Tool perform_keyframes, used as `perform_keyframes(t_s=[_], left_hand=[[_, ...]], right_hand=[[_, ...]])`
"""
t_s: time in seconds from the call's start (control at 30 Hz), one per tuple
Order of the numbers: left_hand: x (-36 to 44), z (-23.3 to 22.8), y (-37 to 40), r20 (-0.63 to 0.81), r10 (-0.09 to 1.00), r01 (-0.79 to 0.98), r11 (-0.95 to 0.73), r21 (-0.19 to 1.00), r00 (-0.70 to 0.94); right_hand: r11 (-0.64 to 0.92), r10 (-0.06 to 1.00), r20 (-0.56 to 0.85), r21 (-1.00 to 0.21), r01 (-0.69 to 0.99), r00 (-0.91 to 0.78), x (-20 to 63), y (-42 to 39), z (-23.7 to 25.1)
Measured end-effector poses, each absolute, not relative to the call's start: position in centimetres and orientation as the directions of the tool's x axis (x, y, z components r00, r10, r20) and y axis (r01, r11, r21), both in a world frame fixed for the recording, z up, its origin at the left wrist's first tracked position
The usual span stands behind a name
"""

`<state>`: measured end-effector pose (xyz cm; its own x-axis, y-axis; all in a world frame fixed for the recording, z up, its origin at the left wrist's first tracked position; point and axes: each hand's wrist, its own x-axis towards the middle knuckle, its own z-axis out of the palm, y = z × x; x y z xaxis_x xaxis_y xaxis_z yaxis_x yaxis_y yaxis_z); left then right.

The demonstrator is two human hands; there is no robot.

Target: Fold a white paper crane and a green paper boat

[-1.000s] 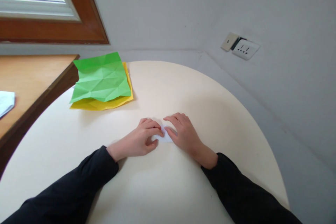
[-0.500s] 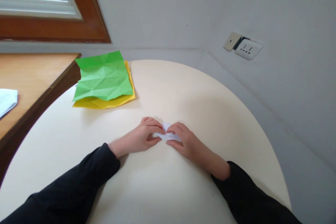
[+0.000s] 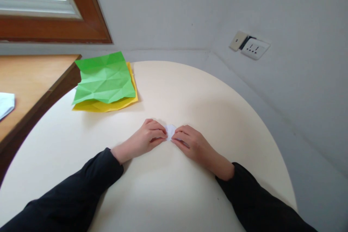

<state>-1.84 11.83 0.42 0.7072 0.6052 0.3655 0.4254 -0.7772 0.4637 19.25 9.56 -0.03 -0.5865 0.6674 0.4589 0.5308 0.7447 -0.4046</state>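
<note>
Two black sleeves (image 3: pixel 81 188) come in from the near edge and meet at the middle of the round cream worktop (image 3: pixel 168 195). The left hand (image 3: pixel 145 140) lies knuckles up, its fingers curled in and its fingertips pressed on the left end of a small white folded paper (image 3: pixel 170 130). The right hand (image 3: pixel 194 145) mirrors it from the other side, fingers bent and closed down on the paper's right end. Both hands pinch the paper against the worktop; only a small rounded bit of it shows between the two sets of fingertips, and the rest is hidden under them, so its folded shape cannot be told.

Farther back and to the left, well apart from the hands, a creased green sheet (image 3: pixel 104 78) lies spread on top of a yellow sheet (image 3: pixel 108 106), whose edges show along the near and right sides. Both sit near the far-left rim of the worktop. Left of that stands a wooden desk (image 3: pixel 29 79) with a dark edge, carrying a pale sheet (image 3: pixel 5 104) cut off by the frame. Beyond are a grey wall (image 3: pixel 174 11), a brown window frame (image 3: pixel 89 25) at the upper left, and a white wall socket (image 3: pixel 251 48) at the right.
</note>
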Motion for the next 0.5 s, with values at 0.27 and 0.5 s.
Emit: perform_keyframes(t_s=[0.27,0.5], left_hand=[[-1.69,0.38,11.64,0.334,0.705,0.503,-0.692,0.517,0.626],[-1.34,0.35,11.74,0.271,0.775,0.551,-0.607,0.572,0.571]], right_hand=[[0.666,0.745,0.45,-0.472,0.577,-0.492,18.58,9.42,-0.02],[0.614,0.789,0.408,-0.539,0.577,-0.459,18.38,9.45,-0.04]])
